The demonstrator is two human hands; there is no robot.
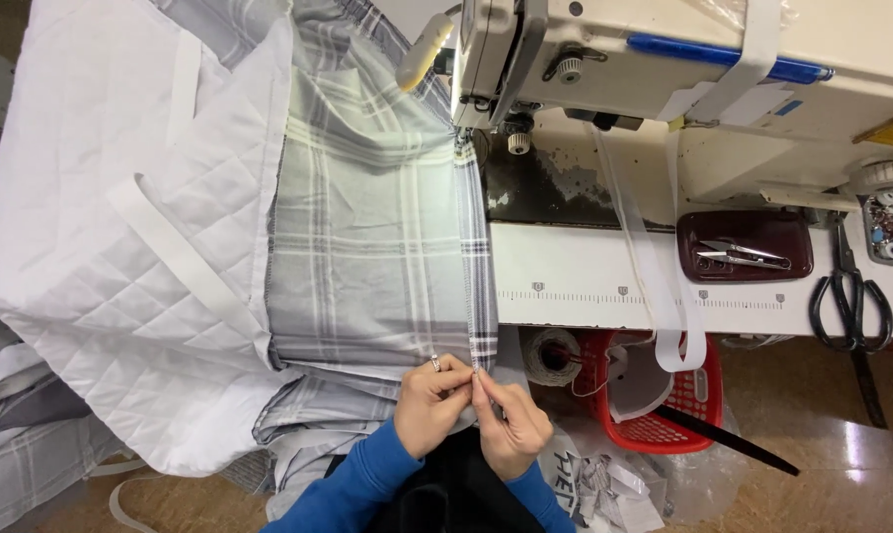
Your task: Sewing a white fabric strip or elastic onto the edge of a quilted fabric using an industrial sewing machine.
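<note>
Both hands pinch the near end of the plaid fabric's hemmed edge: left hand and right hand, fingertips clenched on it just off the table. That fabric runs up to the sewing machine, with the white quilted panel alongside. If the pinch loosens, I judge the heavy overhanging cloth could drag the hem askew.

You have soft matt plaid cloth, puffy quilted white fabric, a glossy plastic tray, and steel scissors.
</note>
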